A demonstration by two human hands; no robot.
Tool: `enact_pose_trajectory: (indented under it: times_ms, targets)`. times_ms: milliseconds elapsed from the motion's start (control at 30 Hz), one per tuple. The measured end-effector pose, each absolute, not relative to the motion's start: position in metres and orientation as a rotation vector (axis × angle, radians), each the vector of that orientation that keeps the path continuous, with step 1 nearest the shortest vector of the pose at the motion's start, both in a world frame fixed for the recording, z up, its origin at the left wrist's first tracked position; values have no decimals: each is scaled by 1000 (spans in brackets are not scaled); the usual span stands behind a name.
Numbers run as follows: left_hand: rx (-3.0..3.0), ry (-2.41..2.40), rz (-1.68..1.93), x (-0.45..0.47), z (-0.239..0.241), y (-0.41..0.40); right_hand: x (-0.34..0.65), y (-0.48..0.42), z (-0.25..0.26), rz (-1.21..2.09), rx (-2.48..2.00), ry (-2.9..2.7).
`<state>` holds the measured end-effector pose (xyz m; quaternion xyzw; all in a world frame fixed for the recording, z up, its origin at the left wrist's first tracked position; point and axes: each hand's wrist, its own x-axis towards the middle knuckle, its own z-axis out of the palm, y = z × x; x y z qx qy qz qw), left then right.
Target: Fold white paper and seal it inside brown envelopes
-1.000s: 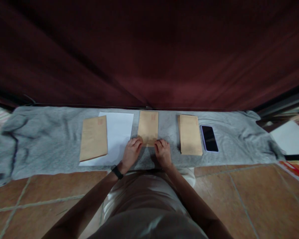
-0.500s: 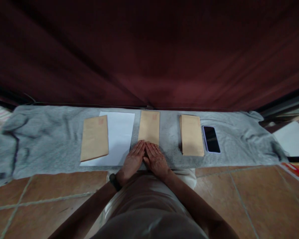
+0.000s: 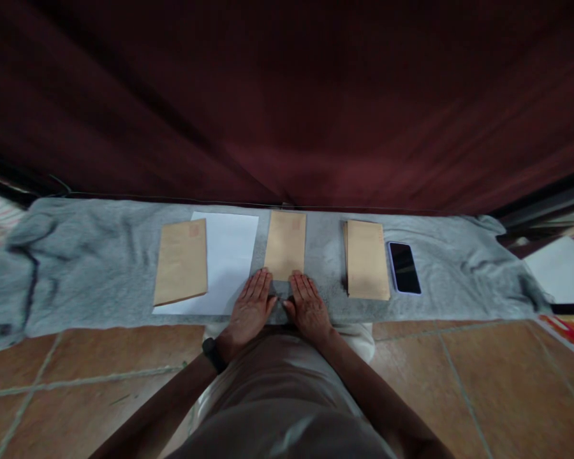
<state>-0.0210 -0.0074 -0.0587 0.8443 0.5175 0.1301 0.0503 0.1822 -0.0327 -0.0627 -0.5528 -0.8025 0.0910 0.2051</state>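
A brown paper envelope (image 3: 286, 245) with a faint red print in its upper right corner lies flat in the middle of the grey cloth. Its near edge shows between my two hands. My left hand (image 3: 252, 303) lies palm down with the fingers stretched out, the tips at the envelope's near left corner. My right hand (image 3: 309, 306) rests flat at the near right corner, fingers extended and thumb pointing inward. On the left, a white paper sheet (image 3: 232, 255) lies partly under more brown envelopes (image 3: 180, 261). A stack of brown envelopes (image 3: 367, 260) sits to the right.
A smartphone (image 3: 404, 268) with a pale purple case lies right of the stack. The grey cloth (image 3: 90, 261) covers a long narrow surface. Behind it hangs a dark red curtain (image 3: 287, 127). Tiled floor (image 3: 421, 363) shows in front; a white sheet (image 3: 562, 269) is at far right.
My hands have moved apart from the middle of the envelope's near end to its two near corners, baring the near edge. The envelope stays where it was.
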Motion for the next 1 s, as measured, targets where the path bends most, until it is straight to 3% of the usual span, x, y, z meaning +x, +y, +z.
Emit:
enact_pose_trajectory:
  times_ms: [367,1000]
  targets:
    - [2626,1335,381,38,-56,17,187,-39,-67,153,-1532,-2243]
    - [2498,1679,569,28,-72,89,187,-39,-66,163,-1579,-2162]
